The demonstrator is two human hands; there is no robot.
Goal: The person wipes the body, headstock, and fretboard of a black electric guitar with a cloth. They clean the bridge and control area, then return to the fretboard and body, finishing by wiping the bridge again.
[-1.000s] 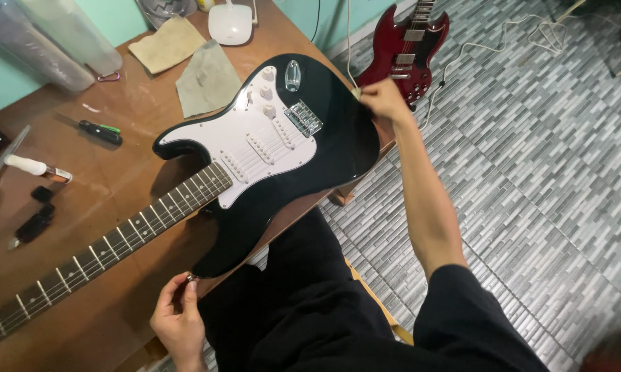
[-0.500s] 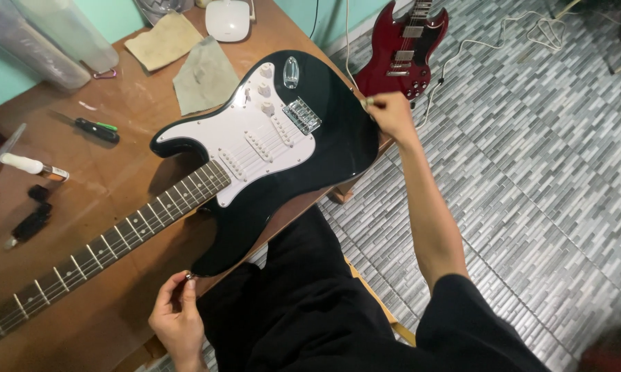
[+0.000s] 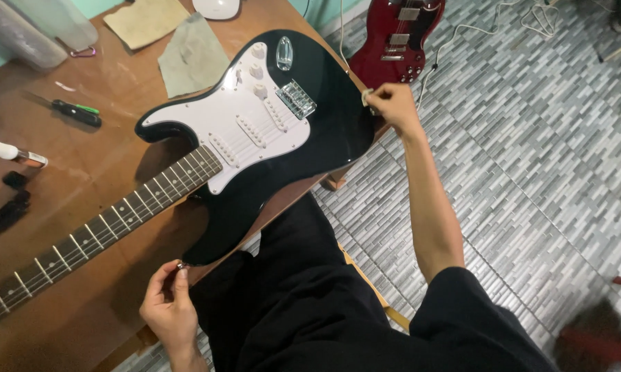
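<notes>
While left hand (image 3: 167, 306) pinches black guitar's (image 3: 283, 138) lower horn button, right hand (image 3: 391, 105) outstretched, pinching its rear edge

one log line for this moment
left hand: fingers at guitar lower horn | right hand: pinching guitar's rear edge | guitar: flat on table

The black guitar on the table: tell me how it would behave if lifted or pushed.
The black guitar is probably stiff and fairly heavy. Its glossy body overhangs the table edge, so a push might slide or tip it off. The long neck likely makes lifting unbalanced.
</notes>
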